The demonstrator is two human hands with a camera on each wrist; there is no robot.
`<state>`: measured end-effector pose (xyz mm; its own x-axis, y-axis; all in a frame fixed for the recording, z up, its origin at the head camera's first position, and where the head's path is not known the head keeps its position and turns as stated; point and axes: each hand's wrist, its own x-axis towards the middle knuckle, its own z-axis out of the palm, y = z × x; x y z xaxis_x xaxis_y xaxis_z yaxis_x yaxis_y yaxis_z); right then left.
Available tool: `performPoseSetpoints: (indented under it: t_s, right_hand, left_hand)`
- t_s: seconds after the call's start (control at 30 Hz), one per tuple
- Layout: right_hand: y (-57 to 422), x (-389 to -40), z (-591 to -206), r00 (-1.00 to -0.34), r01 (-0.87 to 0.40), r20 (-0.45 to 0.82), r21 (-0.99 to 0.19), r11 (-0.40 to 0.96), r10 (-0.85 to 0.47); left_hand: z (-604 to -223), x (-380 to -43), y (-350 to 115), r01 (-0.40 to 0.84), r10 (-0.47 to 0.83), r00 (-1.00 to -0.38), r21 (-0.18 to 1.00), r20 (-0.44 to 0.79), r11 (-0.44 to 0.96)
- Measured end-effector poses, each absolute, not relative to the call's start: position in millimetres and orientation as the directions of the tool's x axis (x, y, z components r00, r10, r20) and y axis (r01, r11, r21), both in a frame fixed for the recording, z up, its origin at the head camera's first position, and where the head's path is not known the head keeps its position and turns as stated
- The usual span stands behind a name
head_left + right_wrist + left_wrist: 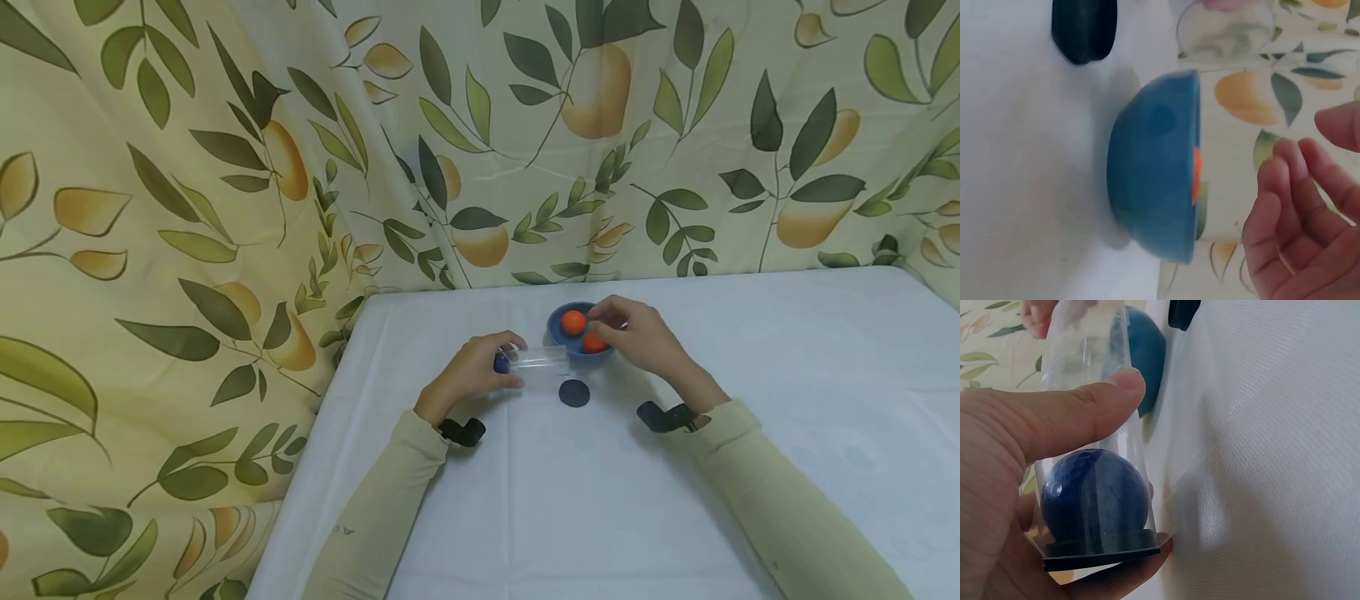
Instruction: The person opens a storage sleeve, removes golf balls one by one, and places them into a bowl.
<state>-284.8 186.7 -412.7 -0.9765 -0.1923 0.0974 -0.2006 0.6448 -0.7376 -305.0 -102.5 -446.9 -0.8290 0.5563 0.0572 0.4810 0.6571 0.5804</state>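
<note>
My left hand grips a clear plastic tube that lies on its side, its mouth toward the bowl. Inside, at the palm end, sits a dark blue dimpled ball like a golf ball, against a black end cap. The thumb crosses the tube's wall. A blue bowl holds an orange ball and a second orange ball. Above the bowl's right rim hovers my right hand, fingers loosely bent, thumb apart from them, nothing between.
A round black cap lies on the white tablecloth in front of the bowl. Behind the table hangs a curtain printed with leaves and fruit. Each wrist wears a black camera strap.
</note>
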Motion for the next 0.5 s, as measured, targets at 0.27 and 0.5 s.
performPoseSetpoints:
  t_s: [0.27, 0.5]
  right_hand:
    - [181.3, -262.2, -426.4, -0.930, -0.326, 0.129, -0.721, 0.611, -0.344]
    - [181.0, -253.5, -436.2, -0.885, -0.383, 0.095, -0.707, 0.595, -0.457]
  left_hand:
    - [-446.2, -303.8, -100.5, 0.490, 0.567, -0.821, 0.591, 0.067, 0.641]
    - [-440.8, -300.4, -98.3, 0.511, 0.570, -0.817, 0.573, 0.090, 0.641]
